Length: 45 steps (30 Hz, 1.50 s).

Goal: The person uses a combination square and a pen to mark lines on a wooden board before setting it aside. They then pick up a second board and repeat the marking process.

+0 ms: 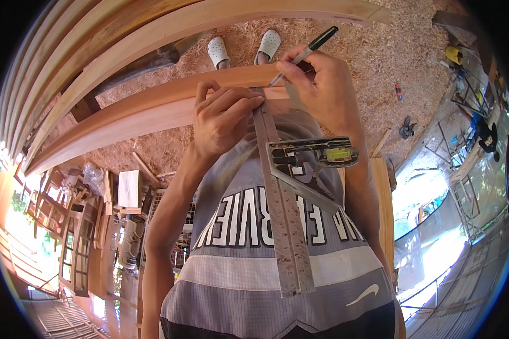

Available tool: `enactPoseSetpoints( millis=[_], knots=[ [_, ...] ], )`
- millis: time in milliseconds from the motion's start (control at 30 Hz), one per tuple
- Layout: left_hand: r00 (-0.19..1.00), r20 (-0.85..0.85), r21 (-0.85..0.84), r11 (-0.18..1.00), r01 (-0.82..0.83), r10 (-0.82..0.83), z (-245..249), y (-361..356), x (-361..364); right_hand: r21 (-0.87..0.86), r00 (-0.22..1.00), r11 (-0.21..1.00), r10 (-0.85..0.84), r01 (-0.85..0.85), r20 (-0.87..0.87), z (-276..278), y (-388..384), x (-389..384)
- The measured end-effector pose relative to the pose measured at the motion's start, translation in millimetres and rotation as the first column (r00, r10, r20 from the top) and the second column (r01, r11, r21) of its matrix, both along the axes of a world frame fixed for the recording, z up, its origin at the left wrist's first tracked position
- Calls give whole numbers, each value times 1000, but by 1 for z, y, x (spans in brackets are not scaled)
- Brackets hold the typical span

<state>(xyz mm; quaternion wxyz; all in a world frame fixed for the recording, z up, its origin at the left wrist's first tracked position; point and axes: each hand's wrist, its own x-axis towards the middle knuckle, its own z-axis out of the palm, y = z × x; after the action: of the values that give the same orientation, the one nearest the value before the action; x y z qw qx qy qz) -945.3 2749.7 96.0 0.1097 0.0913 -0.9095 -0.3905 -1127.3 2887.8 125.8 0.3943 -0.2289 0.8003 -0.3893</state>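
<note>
My left hand (pixel 223 118) is closed at the far end of a combination square (pixel 283 226), its fingers pressing the steel rule against a reddish wooden board (pixel 169 87). The rule runs back toward my chest, and the square's head (pixel 311 155) with its yellow-green level vial sits partway along it. A pen (pixel 308 53) with a clear barrel and black end is pinched in my right hand (pixel 325 85). Its tip points down at the board, right by the rule's end and my left fingertips.
Several long planks (pixel 68 62) fan out at the upper left. Wood shavings (pixel 373 68) cover the floor around my white clogs (pixel 270 42). Wooden frames (pixel 76 246) stand at the lower left. A small red object (pixel 398 92) lies on the shavings; another person (pixel 486 138) is at the far right.
</note>
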Motion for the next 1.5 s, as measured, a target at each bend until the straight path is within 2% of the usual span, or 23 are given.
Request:
enactPoseSetpoints(
  millis=[67,167,300,367,667,1500],
  knots=[
    [1000,2,-2,1000,-1,1,1,0,0,-58,998,998,22,-26,-64,-2,1,0],
    [1000,10,11,1000,3,-3,1,0,-1,-23,1000,1000,16,-16,1,2,-1,-1],
    [1000,6,12,1000,6,-6,0,-1,1,-28,1000,1000,13,-14,-24,-5,1,1],
    [1000,7,14,1000,4,-5,-1,0,1,-89,999,996,-1,-2,-41,-9,1,2],
    [1000,18,15,1000,15,-16,-1,-1,1,-61,998,997,51,-53,-35,-12,-4,2],
    [1000,20,-4,1000,16,-16,0,0,0,-57,999,998,28,-30,-32,-10,-3,0]
  ],
)
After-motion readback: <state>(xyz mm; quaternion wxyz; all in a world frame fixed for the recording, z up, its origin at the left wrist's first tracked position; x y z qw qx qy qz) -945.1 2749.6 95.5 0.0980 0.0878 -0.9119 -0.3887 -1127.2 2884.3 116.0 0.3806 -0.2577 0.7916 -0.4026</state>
